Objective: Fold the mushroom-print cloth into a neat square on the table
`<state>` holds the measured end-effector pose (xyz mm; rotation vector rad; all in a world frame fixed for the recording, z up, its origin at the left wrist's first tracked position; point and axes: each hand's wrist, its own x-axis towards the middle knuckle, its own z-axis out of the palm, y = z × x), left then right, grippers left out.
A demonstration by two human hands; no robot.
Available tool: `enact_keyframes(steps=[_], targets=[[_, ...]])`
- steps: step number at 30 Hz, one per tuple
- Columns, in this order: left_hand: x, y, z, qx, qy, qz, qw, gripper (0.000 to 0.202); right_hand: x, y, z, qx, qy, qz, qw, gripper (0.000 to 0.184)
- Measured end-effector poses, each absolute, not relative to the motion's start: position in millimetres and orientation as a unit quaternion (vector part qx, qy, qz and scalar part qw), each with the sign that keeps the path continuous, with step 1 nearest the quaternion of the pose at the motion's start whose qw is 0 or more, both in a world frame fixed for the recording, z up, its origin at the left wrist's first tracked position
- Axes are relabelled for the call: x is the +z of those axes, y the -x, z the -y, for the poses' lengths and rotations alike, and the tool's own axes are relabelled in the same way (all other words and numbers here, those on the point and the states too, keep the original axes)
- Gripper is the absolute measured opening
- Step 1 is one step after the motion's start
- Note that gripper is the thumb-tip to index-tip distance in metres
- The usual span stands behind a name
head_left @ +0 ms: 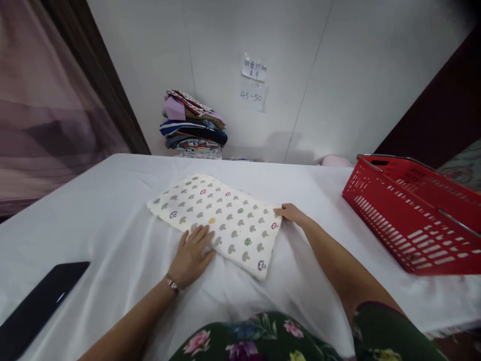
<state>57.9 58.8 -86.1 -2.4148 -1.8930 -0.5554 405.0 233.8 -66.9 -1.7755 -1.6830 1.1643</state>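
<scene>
A white cloth (225, 215) with a mushroom print, mostly grey with a few coloured ones, lies folded into a flat rectangle in front of me. My left hand (193, 255) rests flat at its near edge, fingertips on the fabric and fingers stretched out. At the cloth's right end, my right hand (291, 212) pinches the far right corner between thumb and fingers. A thin bracelet (173, 285) circles my left wrist.
A red plastic basket (417, 215) stands on the right of the white-covered table (112, 225). On the left lies a black phone-like slab (41, 306). Folded fabrics (193, 125) are piled beyond the far edge, against a wall with paper signs (253, 82).
</scene>
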Motion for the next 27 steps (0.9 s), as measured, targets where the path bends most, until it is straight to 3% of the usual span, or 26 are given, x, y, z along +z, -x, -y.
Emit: enact_keyframes(steps=[9, 16, 20, 27], targets=[[-75.6, -136.4, -40.3, -0.141, 0.889, 0.43, -0.062, 0.054, -65.3, -399.4, -237.5, 0.513, 0.614, 0.536, 0.27, 0.023], [-67.2, -167.5, -54.7, -0.14, 0.891, 0.424, -0.08, 0.039, -66.4, -405.8, -235.8, 0.555, 0.597, 0.475, 0.332, 0.021], [-64.5, -171.0, -52.3, -0.176, 0.882, 0.427, -0.097, 0.04, -60.3, -411.7, -234.3, 0.573, 0.573, 0.46, 0.363, 0.023], [-49.2, -179.9, -52.9, -0.143, 0.885, 0.409, -0.172, 0.038, -66.7, -421.6, -214.6, 0.653, 0.525, 0.421, 0.346, 0.02]])
